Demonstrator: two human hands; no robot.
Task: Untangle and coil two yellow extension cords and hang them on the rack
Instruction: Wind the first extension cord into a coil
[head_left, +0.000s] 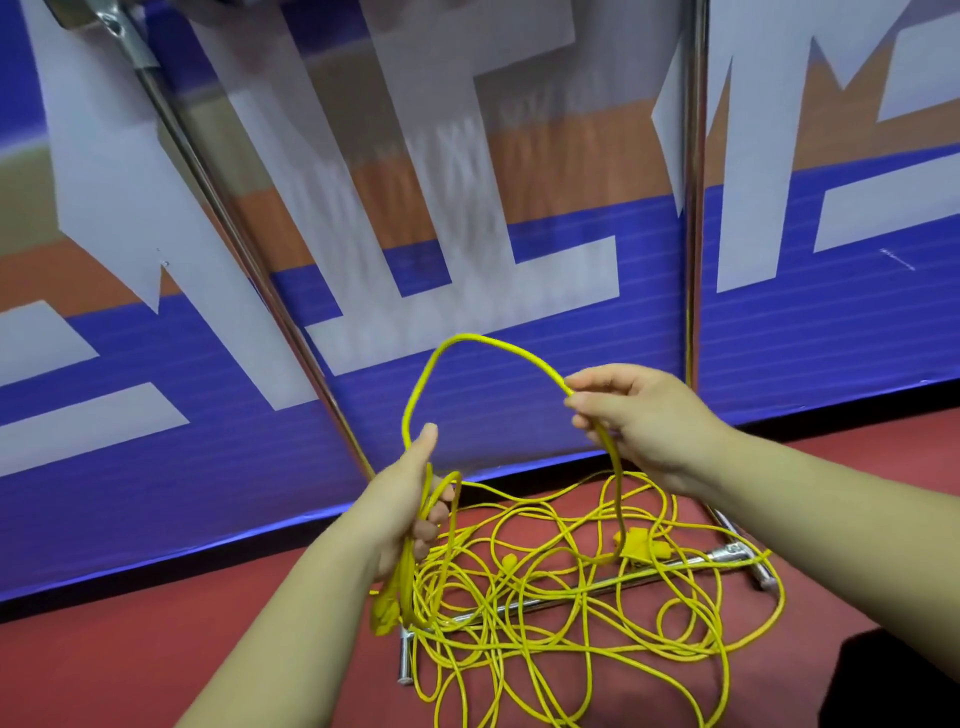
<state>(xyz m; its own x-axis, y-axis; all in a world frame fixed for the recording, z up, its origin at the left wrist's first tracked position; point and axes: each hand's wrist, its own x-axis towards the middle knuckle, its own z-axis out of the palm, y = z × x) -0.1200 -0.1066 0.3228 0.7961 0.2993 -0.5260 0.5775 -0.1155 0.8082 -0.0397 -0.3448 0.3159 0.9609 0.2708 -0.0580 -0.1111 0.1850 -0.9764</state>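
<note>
A tangled heap of yellow extension cord (571, 613) lies on the red floor over the base of a chrome rack (602, 587). My left hand (410, 504) grips a few loops of the cord, with a yellow plug end (384, 608) hanging below it. From that hand a raised loop (467, 340) arcs up and over to my right hand (634, 415), which pinches the cord between thumb and fingers. Below my right hand the cord drops into the heap near a yellow socket block (641, 545).
Two chrome rack posts (693, 208) rise in front of a blue, white and orange banner wall (156, 415). The rack's base bar and feet lie under the cord heap. A dark shape (904, 675) sits at the bottom right corner.
</note>
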